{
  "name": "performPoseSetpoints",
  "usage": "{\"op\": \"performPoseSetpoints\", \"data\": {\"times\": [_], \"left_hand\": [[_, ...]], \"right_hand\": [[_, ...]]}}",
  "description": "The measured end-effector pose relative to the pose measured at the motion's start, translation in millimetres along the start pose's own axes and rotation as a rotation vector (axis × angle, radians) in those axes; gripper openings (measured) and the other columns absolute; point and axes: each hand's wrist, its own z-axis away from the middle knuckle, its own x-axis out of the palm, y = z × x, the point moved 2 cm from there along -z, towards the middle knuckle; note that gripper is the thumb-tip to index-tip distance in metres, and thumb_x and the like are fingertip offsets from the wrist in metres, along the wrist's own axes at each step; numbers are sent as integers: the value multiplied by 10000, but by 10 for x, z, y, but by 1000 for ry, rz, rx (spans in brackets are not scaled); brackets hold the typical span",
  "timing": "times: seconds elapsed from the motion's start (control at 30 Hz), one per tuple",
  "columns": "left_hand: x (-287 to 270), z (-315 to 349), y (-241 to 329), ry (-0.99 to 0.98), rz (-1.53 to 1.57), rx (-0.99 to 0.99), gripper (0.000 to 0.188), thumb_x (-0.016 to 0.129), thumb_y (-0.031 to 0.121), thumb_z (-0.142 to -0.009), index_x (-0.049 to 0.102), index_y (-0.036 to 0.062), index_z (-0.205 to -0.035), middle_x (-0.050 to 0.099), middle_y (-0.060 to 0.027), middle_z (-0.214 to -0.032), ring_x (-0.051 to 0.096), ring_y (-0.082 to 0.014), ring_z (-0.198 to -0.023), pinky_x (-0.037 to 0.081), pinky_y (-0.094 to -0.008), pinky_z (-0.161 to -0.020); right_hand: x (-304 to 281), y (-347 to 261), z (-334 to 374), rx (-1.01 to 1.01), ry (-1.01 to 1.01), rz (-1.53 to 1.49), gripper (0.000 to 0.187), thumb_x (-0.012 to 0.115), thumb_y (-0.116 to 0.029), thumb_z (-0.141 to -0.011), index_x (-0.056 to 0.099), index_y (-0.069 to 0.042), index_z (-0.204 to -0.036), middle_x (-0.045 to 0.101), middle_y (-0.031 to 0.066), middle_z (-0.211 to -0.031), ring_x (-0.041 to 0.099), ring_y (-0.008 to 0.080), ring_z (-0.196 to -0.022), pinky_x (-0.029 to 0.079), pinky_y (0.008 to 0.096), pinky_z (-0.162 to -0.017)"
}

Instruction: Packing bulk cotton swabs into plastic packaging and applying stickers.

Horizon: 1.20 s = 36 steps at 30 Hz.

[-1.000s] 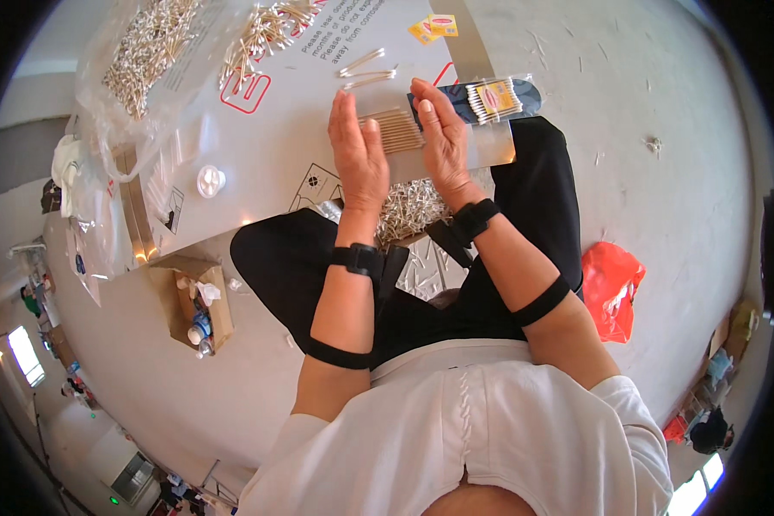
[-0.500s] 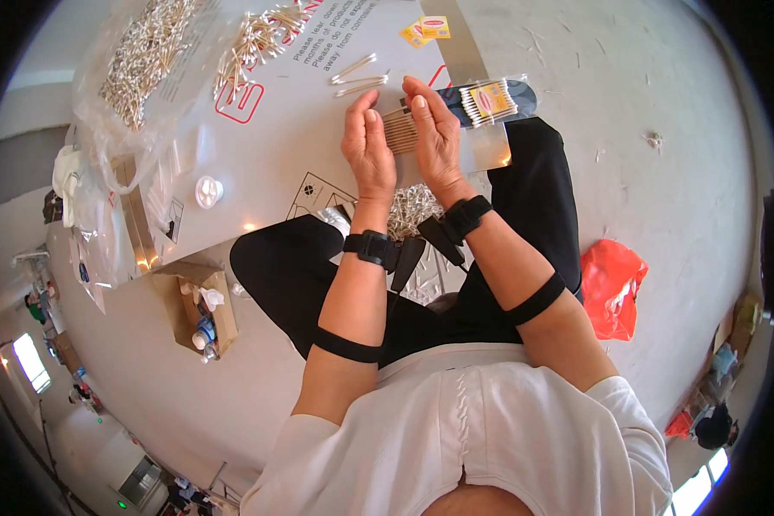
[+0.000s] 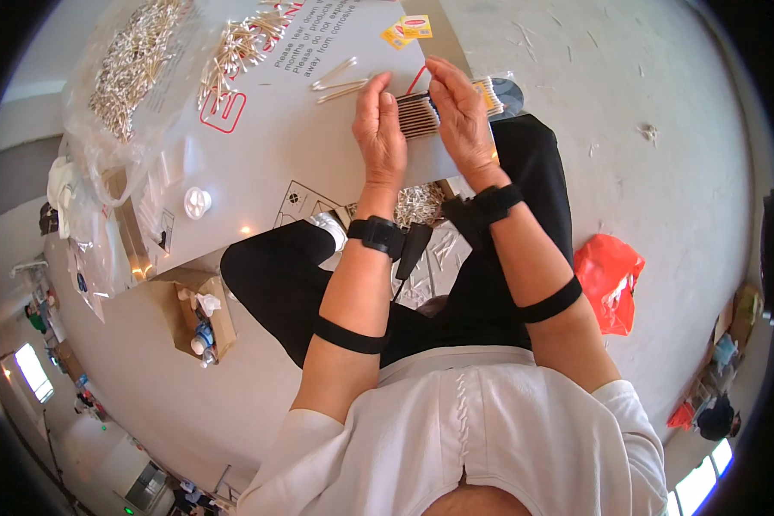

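A flat row of cotton swabs (image 3: pixel 418 117) is pressed between my two hands over the table's near right part. My left hand (image 3: pixel 379 133) closes against its left side, fingers bent together and thumb up. On the other side my right hand (image 3: pixel 462 120) is curved in, its thumb along the row's edge. Just beyond the right hand a yellow card with swabs around it (image 3: pixel 492 95) shows in part, on a dark patterned pad (image 3: pixel 509 96). The hand hides most of both.
Loose swabs (image 3: pixel 339 81) lie beyond my left hand, with a swab pile (image 3: pixel 239 50) and a clear bag of swabs (image 3: pixel 136 73) farther left. Yellow cards (image 3: pixel 407 30) sit at the far edge. A white cup (image 3: pixel 197 203) stands left. More swabs (image 3: pixel 419 205) are below the table edge.
Both hands and the row of swabs between them have shifted right along the table, closer to the pad. My right hand now covers much of the yellow card. The view has shifted slightly too.
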Motion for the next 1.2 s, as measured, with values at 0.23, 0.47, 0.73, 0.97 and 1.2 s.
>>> {"op": "performPoseSetpoints", "data": {"times": [0.23, 0.47, 0.73, 0.97, 1.2], "left_hand": [[-159, 193, 235, -438, -967, 276, 702, 636, 298, -891, 343, 14, -1461, 298, -178, -1550, 241, -310, -1456, 150, -530, -1175], [-124, 348, 142, -459, -1123, 229, 729, 544, 418, -941, 282, 32, -1501, 243, -159, -1580, 202, -299, -1473, 138, -532, -1175], [-137, 371, 139, -456, -1143, 217, 790, 585, 440, -913, 255, 52, -1517, 235, -163, -1582, 198, -296, -1475, 125, -542, -1176], [-113, 364, 188, -476, -1157, 248, 863, 613, 517, -869, 291, 21, -1497, 260, -186, -1568, 204, -312, -1473, 129, -556, -1172], [-96, 356, 196, -507, -1192, 212, 879, 616, 510, -869, 264, 15, -1504, 222, -201, -1578, 167, -322, -1482, 102, -552, -1178]], "right_hand": [[-421, -305, -189, -393, -585, 759, 631, 827, -185, -655, 615, -140, -1248, 475, 89, -1440, 268, 278, -1443, 256, 440, -1178], [-412, -139, -124, -468, -577, 834, 603, 813, -247, -674, 626, -146, -1239, 503, 38, -1424, 291, 263, -1433, 245, 458, -1176], [-779, -140, -41, -418, -439, 1057, 767, 573, -541, -897, 298, -169, -1509, 271, 77, -1576, 228, 251, -1465, 129, 474, -1200], [-732, -150, 48, -375, -491, 1114, 735, 559, -508, -914, 283, -194, -1519, 218, 57, -1598, 175, 238, -1482, 73, 492, -1205], [-489, -340, 244, -533, -659, 1035, 673, 498, -555, -924, 380, -186, -1474, 287, 69, -1567, 188, 230, -1477, 80, 491, -1206]]}}
